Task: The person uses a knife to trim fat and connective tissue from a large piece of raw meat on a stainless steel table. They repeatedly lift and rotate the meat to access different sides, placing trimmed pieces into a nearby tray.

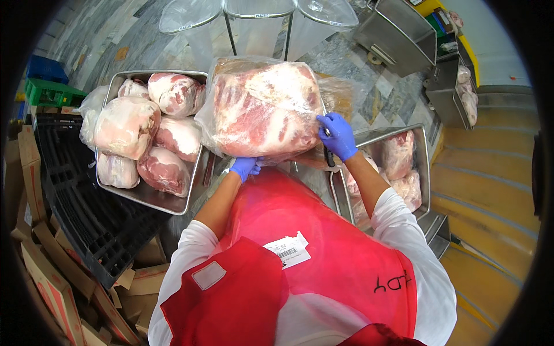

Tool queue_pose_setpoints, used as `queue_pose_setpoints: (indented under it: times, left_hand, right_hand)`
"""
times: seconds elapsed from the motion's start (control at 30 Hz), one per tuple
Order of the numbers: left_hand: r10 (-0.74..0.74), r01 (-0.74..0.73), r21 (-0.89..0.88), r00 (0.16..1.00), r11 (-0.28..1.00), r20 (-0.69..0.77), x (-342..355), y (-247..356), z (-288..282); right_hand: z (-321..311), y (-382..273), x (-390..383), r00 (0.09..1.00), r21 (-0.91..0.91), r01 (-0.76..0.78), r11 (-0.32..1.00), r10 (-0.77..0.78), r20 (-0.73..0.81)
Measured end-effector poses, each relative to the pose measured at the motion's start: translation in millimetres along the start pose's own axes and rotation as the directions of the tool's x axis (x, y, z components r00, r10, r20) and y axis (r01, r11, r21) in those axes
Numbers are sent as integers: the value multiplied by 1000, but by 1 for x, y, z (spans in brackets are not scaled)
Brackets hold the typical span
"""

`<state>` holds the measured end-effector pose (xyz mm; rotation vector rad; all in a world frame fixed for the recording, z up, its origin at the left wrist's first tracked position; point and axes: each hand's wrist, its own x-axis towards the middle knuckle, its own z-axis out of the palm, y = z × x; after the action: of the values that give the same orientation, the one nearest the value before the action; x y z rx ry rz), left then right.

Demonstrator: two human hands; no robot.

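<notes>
- Meat slab [268,109], broad and pale pink, lies in clear plastic wrap [209,124] just beyond the left hand and directly left of the right hand.
- The right hand [336,135], in a blue glove, is closed around a knife [329,157]; its black handle end sticks out below the fist, at the slab's right edge.
- The left hand [246,167], also gloved in blue, sits at the slab's near edge, fingers partly hidden beneath it; I cannot tell whether they grasp the wrap or only support it.
- Left of the left hand, a metal tub [151,203] holds several rounded meat pieces [127,127].
- Right of the right hand and nearer the body, another metal tub [426,173] holds more meat [398,155].
- Well beyond both hands stand clear plastic bins [257,34].
- Farther left of the left hand are a black pallet [75,202] and cardboard boxes [55,282].
- Far beyond the right hand, to its right, stand grey metal carts [398,37].
</notes>
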<state>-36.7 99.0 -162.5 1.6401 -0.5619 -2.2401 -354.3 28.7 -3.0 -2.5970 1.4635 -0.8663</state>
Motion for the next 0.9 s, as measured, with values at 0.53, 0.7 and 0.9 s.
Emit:
queue_pose_setpoints:
  times: [0.53,0.7,0.9]
  left_hand:
    - [-23,31,107,997,994,-70,-5,5,4]
    - [16,-8,77,994,997,-108,-9,6,9]
    - [-18,22,41,996,999,-85,-16,9,8]
  right_hand:
    - [-20,-23,29,954,122,-146,982,107,281]
    - [11,4,57,965,-21,-164,986,165,202]
    - [8,-1,59,965,249,-243,937,261,-38]
